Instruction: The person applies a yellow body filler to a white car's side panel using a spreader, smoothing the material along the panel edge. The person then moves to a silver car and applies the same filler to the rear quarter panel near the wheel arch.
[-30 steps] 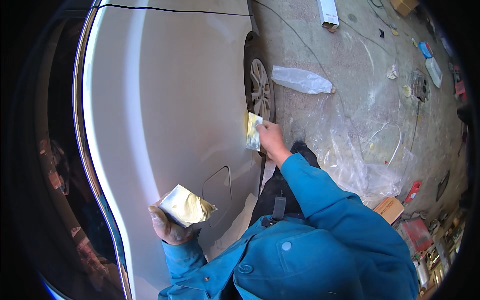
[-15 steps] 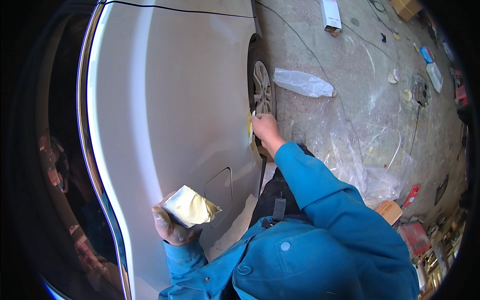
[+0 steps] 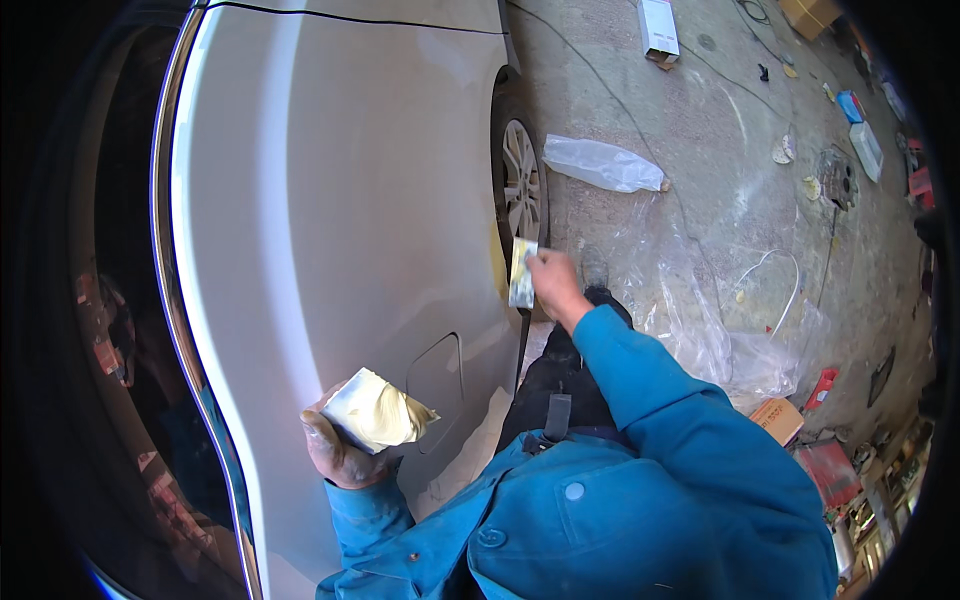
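Note:
My left hand (image 3: 335, 448) is closed around a pale board (image 3: 343, 394) heaped with cream-coloured body filler (image 3: 392, 418). It sits in front of the silver car's side panel (image 3: 390, 210), near the fuel flap (image 3: 440, 375). In my right hand (image 3: 560, 287) is a flat filler spreader (image 3: 522, 274), pinched by one edge and smeared with yellowish filler. The spreader stands by the lower rear part of the wheel arch, just below the wheel (image 3: 520, 185). A yellow patch of filler (image 3: 498, 262) shows on the arch edge beside it.
A clear plastic bag (image 3: 605, 165) and crumpled plastic sheeting (image 3: 705, 345) lie on the concrete floor to the right. Beyond are a white box (image 3: 659, 30), cables and an orange-brown box (image 3: 777, 421). Brown masking paper (image 3: 465, 470) hangs along the car's lower side.
My right hand has drawn back from the wheel arch edge, slightly down and to the right. The spreader's flat face now shows. My left hand with the filler board has barely moved.

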`<state>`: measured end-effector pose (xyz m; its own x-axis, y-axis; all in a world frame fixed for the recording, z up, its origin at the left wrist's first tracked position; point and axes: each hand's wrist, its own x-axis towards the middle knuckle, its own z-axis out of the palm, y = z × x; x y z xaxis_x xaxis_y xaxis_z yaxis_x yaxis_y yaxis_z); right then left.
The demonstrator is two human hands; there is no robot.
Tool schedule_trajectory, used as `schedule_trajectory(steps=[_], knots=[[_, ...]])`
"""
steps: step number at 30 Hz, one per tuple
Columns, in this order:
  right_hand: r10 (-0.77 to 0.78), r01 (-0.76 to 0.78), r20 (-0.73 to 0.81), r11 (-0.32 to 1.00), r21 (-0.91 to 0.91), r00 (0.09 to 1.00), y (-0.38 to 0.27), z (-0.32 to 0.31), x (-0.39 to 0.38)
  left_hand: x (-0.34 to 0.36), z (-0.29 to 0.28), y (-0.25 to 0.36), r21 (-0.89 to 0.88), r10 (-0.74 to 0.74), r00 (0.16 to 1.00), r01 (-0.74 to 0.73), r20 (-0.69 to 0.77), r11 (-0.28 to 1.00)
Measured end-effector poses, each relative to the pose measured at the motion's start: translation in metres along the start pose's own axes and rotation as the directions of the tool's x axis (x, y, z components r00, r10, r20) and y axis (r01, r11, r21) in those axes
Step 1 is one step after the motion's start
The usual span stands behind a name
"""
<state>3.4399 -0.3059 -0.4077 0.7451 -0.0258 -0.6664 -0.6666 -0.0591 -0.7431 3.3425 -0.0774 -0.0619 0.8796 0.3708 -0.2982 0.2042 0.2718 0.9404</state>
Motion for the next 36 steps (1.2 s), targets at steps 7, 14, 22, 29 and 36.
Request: schedule_trajectory(steps=[7,14,22,29,36], knots=[[0.005,-0.006,-0.007,0.973,-0.232,1.000,0.012,0.016,-0.032,-0.006,-0.003,-0.008,-0.009,0.003,0.992,-0.005,-0.125,1.000],[0.057,-0.051,0.059,0.994,-0.096,0.997,-0.032,0.027,-0.022,-0.008,-0.005,-0.010,-0.038,0.005,0.993,-0.010,-0.122,0.999],[-0.071,0.068,-0.013,0.988,-0.138,0.997,-0.089,0.044,0.036,-0.009,-0.005,-0.007,-0.012,0.013,0.987,-0.016,-0.160,1.000],[-0.138,0.140,-0.023,0.987,0.081,0.990,-0.123,0.012,0.035,-0.014,-0.008,-0.013,-0.071,0.016,0.981,-0.030,-0.193,0.997],[0.035,-0.030,0.017,0.975,-0.222,0.999,0.011,-0.001,-0.020,-0.010,-0.009,-0.010,-0.039,0.014,0.987,-0.021,-0.162,0.999]])
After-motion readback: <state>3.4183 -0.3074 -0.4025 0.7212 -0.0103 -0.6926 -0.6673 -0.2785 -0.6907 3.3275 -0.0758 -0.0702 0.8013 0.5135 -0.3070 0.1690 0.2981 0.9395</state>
